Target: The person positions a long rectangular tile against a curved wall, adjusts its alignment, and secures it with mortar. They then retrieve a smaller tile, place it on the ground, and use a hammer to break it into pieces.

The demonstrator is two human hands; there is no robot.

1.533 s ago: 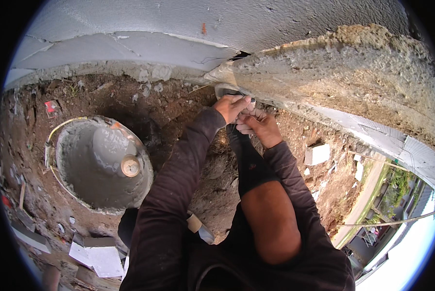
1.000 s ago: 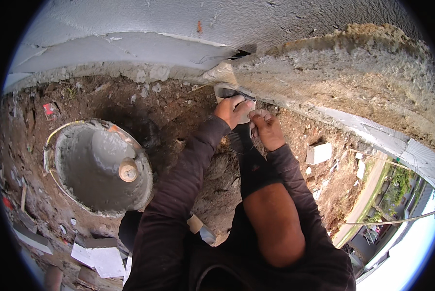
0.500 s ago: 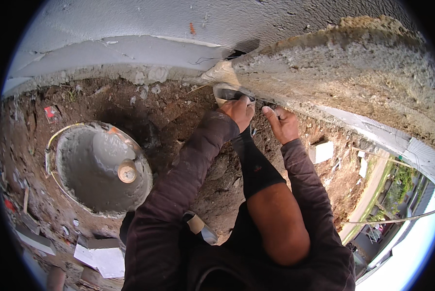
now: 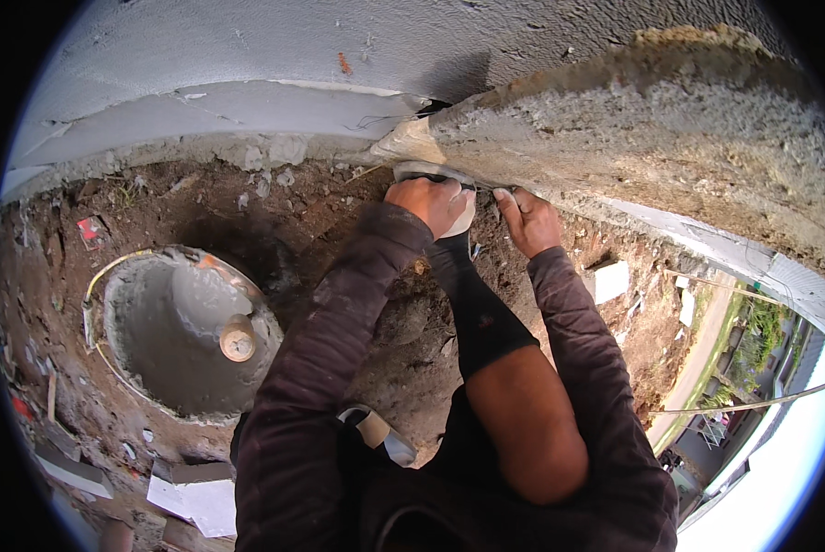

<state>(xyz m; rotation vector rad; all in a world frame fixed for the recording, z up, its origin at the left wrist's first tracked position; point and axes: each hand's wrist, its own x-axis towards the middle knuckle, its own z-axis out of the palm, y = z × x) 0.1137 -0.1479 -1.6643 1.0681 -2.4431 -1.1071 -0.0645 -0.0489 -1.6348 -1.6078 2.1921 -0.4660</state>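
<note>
My left hand [image 4: 425,204] is closed in a fist against the top of the grey and beige shoe [image 4: 437,170] on my foot, by the wall base. Whatever its fingers grip is hidden. Just to the right of the shoe, my right hand [image 4: 530,224] has thumb and forefinger pressed together. A small greyish bit shows at their tips, too small to name. A black sock [image 4: 472,299] covers my shin between the two forearms. My other shoe [image 4: 385,437] is lower down, partly behind my left sleeve.
A bucket [image 4: 109,345] of wet grey mortar with a round wooden handle [image 4: 239,339] standing in it is on the dirt at left. A rough concrete ledge [image 4: 652,138] juts from the grey wall [image 4: 219,55]. White board pieces [image 4: 196,501] lie at lower left.
My left hand has shifted a little left on the shoe, uncovering more beige beside it. My right hand has moved slightly left, staying pinched. The view has shifted slightly.
</note>
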